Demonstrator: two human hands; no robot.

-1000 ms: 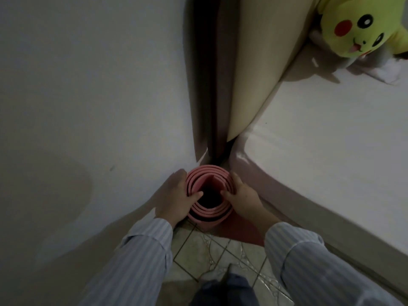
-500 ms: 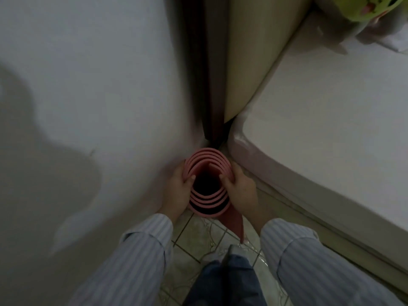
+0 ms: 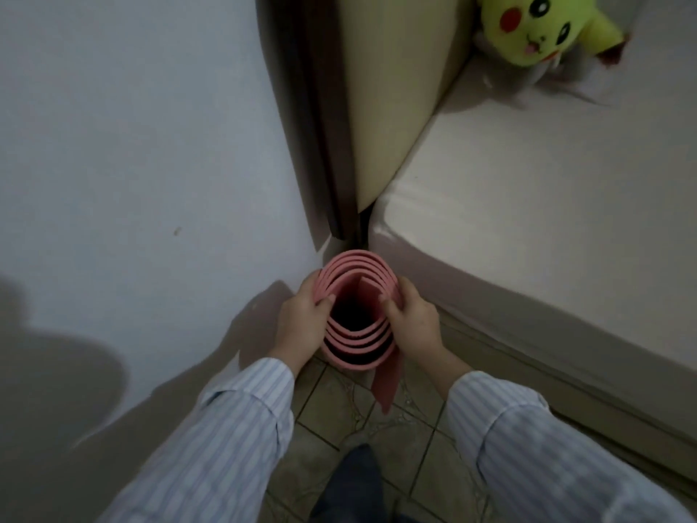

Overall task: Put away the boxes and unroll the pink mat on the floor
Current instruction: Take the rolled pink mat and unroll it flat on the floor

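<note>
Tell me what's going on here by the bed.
A person in a striped shirt holds a rolled pink mat upright by its top rim, left hand and right hand on opposite sides. It stands in the corner between the wall and the bed, still rolled, with its loose end hanging toward the tiled floor.

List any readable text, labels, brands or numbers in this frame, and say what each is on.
None can be read. The rolled pink mat, the yellow plush toy, the mattress, the wall and the striped sleeves show no writing, label or number.
</note>
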